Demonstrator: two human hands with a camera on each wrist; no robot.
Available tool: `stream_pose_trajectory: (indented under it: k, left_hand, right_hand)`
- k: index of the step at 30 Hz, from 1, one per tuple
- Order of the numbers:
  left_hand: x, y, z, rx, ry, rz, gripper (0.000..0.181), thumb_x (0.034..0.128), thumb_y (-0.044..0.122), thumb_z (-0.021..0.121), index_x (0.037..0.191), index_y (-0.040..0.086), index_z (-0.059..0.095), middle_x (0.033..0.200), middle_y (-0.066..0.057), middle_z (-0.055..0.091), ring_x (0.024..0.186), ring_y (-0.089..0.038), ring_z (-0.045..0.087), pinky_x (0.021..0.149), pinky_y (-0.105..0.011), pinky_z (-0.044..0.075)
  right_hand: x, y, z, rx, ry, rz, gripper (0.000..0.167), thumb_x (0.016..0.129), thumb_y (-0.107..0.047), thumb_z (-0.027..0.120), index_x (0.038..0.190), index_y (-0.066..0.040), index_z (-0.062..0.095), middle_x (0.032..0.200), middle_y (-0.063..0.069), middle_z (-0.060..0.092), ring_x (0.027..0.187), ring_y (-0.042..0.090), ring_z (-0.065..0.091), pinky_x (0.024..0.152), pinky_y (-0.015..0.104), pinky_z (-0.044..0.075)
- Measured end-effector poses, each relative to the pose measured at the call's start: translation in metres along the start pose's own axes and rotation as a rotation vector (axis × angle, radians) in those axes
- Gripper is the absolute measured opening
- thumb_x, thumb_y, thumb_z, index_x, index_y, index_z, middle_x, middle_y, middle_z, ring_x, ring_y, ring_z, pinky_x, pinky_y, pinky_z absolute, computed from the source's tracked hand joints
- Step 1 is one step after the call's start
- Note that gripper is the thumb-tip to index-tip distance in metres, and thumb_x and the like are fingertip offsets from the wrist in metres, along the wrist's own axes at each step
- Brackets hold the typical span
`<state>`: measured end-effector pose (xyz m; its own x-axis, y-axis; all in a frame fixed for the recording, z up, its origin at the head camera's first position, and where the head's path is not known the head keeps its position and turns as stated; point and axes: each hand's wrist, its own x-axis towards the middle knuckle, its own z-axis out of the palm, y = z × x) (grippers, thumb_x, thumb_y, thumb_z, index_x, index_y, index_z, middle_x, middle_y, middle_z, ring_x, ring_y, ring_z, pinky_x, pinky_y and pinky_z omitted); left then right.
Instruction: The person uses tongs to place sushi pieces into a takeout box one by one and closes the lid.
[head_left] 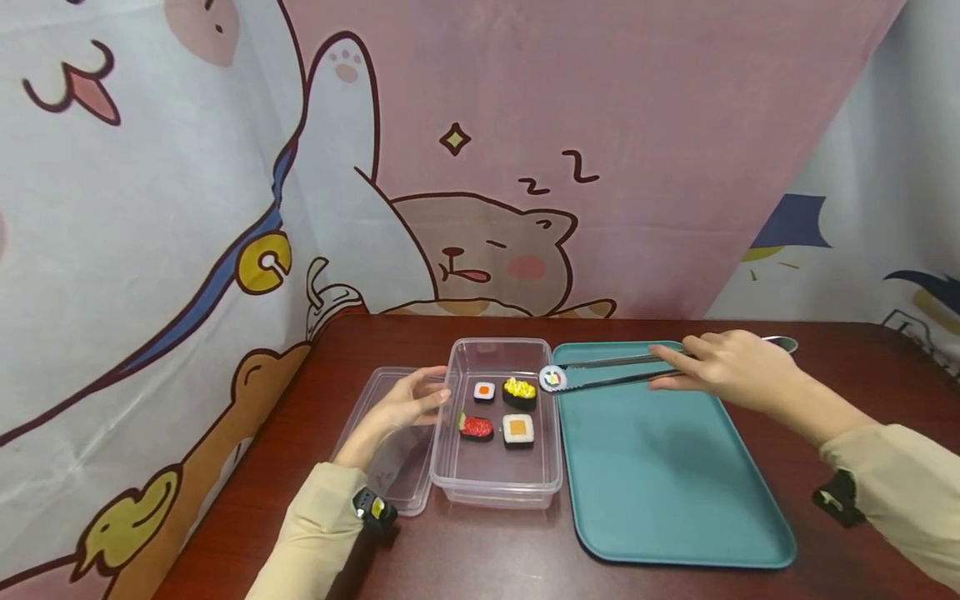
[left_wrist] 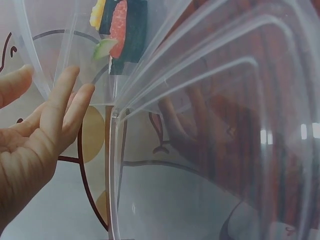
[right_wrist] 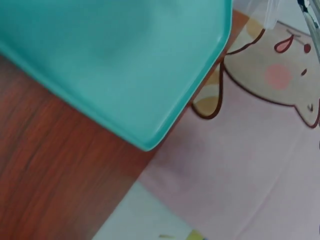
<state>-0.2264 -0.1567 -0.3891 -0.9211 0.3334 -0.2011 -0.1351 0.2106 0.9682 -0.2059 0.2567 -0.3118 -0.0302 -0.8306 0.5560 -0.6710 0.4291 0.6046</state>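
Observation:
My right hand [head_left: 723, 367] grips metal tongs [head_left: 607, 384] above the teal tray. Between the tongs' tips is a round sushi roll [head_left: 553, 378] with a white rim, at the right wall of the clear plastic container [head_left: 497, 493]. Inside the container sit an orange-centred roll [head_left: 484, 391], a yellow-topped sushi [head_left: 519, 392], a red-topped sushi [head_left: 476, 427] and a square white sushi with an orange middle [head_left: 518, 429]. At the container's left wall is my left hand [head_left: 408, 400], its fingers extended and thumb apart in the left wrist view; firm contact is unclear.
A clear lid [head_left: 408, 492] lies left of the container, partly under my left hand. The teal tray [head_left: 675, 483] lies right of the container on the dark red wooden table [head_left: 480, 554]. A printed cartoon cloth [head_left: 637, 108] hangs behind the table and at its left.

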Motion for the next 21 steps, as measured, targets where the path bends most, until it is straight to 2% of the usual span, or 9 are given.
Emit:
stream_pose_trajectory:
  k: [5, 8, 10, 15, 18, 21]
  left_hand:
    - [0.000, 0.000, 0.000, 0.008, 0.000, 0.003, 0.054, 0.0921, 0.006, 0.050, 0.140, 0.001, 0.028, 0.136, -0.034, 0.036, 0.119, -0.040, 0.047, 0.089, -0.043, 0.052]
    - [0.000, 0.000, 0.000, 0.006, 0.004, 0.003, 0.054, 0.0918, 0.006, 0.051, 0.140, 0.002, 0.028, 0.135, -0.034, 0.036, 0.118, -0.039, 0.048, 0.089, -0.042, 0.053]
    - [-0.001, 0.001, 0.001, 0.007, 0.007, 0.000, 0.054, 0.0917, 0.006, 0.051, 0.140, 0.003, 0.029, 0.136, -0.033, 0.037, 0.118, -0.039, 0.048, 0.088, -0.041, 0.053]
    - [-0.001, 0.001, 0.001, 0.013, 0.017, -0.007, 0.053, 0.0915, 0.006, 0.051, 0.140, 0.003, 0.030, 0.135, -0.032, 0.038, 0.118, -0.037, 0.049, 0.088, -0.041, 0.053]
    - [0.000, 0.000, 0.000, 0.017, 0.015, -0.005, 0.052, 0.0916, 0.006, 0.051, 0.139, 0.002, 0.030, 0.134, -0.033, 0.039, 0.117, -0.038, 0.049, 0.087, -0.042, 0.054]
    - [0.000, 0.000, 0.000, 0.025, 0.006, 0.001, 0.052, 0.0920, 0.006, 0.051, 0.140, 0.001, 0.030, 0.135, -0.033, 0.038, 0.118, -0.039, 0.048, 0.088, -0.042, 0.053]
  right_hand:
    - [0.028, -0.008, 0.004, 0.020, 0.125, -0.008, 0.056, 0.098, -0.045, 0.030, 0.085, -0.007, 0.069, 0.049, -0.004, 0.034, 0.041, 0.003, 0.016, 0.033, 0.016, 0.011]
    - [0.038, -0.016, 0.009, 0.020, 0.125, 0.002, 0.055, 0.097, -0.046, 0.029, 0.086, -0.009, 0.068, 0.049, -0.004, 0.036, 0.039, 0.004, 0.017, 0.032, 0.018, 0.011]
    - [0.043, -0.023, 0.012, 0.005, 0.063, 0.016, 0.057, 0.097, -0.048, 0.025, 0.087, -0.012, 0.068, 0.049, -0.004, 0.037, 0.037, 0.005, 0.018, 0.032, 0.018, 0.011]
    - [0.058, -0.042, 0.013, 0.020, -0.194, 0.055, 0.066, 0.095, -0.054, 0.015, 0.087, -0.015, 0.068, 0.048, -0.004, 0.043, 0.034, 0.006, 0.020, 0.034, 0.016, 0.010]
    - [0.068, -0.053, 0.013, 0.061, -0.297, 0.058, 0.053, 0.092, -0.055, 0.033, 0.085, -0.015, 0.068, 0.049, -0.004, 0.049, 0.033, 0.006, 0.026, 0.033, 0.016, 0.013]
    - [0.078, -0.063, 0.014, 0.077, -0.365, 0.042, 0.042, 0.083, -0.054, 0.053, 0.082, -0.016, 0.069, 0.050, -0.004, 0.052, 0.034, 0.007, 0.033, 0.032, 0.016, 0.020]
